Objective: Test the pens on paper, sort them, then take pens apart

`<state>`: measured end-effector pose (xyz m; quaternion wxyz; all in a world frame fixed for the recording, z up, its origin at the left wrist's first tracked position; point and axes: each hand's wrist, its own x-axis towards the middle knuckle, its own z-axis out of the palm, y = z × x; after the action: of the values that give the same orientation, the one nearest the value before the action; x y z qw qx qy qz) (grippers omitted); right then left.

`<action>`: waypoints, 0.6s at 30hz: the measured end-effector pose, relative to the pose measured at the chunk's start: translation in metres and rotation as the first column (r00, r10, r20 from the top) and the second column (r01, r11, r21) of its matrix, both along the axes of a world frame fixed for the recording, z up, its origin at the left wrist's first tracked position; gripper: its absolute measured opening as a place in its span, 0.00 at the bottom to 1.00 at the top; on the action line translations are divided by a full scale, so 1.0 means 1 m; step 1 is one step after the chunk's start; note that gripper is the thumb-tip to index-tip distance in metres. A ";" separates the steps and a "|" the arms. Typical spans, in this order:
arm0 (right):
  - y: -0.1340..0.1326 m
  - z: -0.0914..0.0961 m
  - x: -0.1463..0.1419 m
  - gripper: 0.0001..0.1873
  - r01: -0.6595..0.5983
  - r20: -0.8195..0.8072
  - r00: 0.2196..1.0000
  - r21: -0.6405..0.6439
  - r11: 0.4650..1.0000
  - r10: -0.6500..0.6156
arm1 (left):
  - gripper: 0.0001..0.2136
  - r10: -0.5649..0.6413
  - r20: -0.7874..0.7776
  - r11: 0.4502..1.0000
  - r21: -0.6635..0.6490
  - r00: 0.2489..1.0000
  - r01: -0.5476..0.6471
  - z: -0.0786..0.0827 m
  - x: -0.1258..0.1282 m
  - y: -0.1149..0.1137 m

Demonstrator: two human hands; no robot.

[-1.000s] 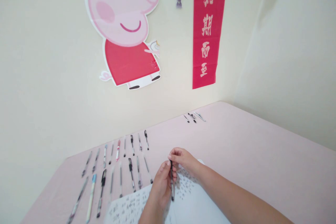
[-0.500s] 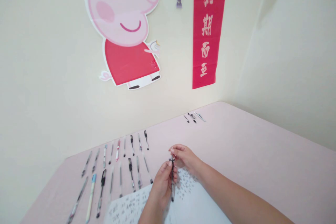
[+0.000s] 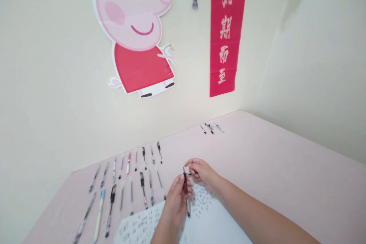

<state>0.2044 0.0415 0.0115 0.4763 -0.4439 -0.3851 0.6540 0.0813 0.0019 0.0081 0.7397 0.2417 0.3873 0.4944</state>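
Observation:
My left hand (image 3: 177, 194) is closed around a gel pen (image 3: 187, 200) with a black grip and a clear barrel. The pen stands tilted, its bare writing tip pointing up and away from me. Just right of that tip, my right hand (image 3: 199, 169) has its fingers curled, the index fingertip close to the point. A small dark piece sticks out below the right fingers; most of it is hidden, so its kind is unclear. Beneath both hands lies an open notebook (image 3: 217, 223) with handwriting on its pages.
Two rows of pens, including a black-capped pen (image 3: 110, 209) and a blue-and-cream pen (image 3: 99, 216), lie on the pink tabletop (image 3: 274, 183) to the left. Several small pen parts (image 3: 209, 126) rest near the back edge. A wall (image 3: 183, 110) stands behind.
My right fingers have come away slightly from the pen's upper end, and its tip now shows bare. The pen in my left hand leans a little more to the left.

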 end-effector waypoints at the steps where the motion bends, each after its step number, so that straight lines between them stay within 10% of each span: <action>1: -0.001 0.001 0.000 0.11 -0.017 0.005 1.000 -0.011 1.000 0.017 | 0.16 0.002 0.001 1.000 -0.004 1.000 -0.002 -0.001 0.000 0.000; 18: 0.002 0.008 0.006 0.17 -0.021 -0.095 0.995 0.023 1.000 0.023 | 0.14 -0.134 -0.046 0.989 0.052 0.990 0.137 -0.008 -0.002 0.000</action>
<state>0.2108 0.0435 0.0190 0.4917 -0.4028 -0.3741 0.6753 0.0793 0.0016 0.0005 0.7563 0.2981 0.3718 0.4483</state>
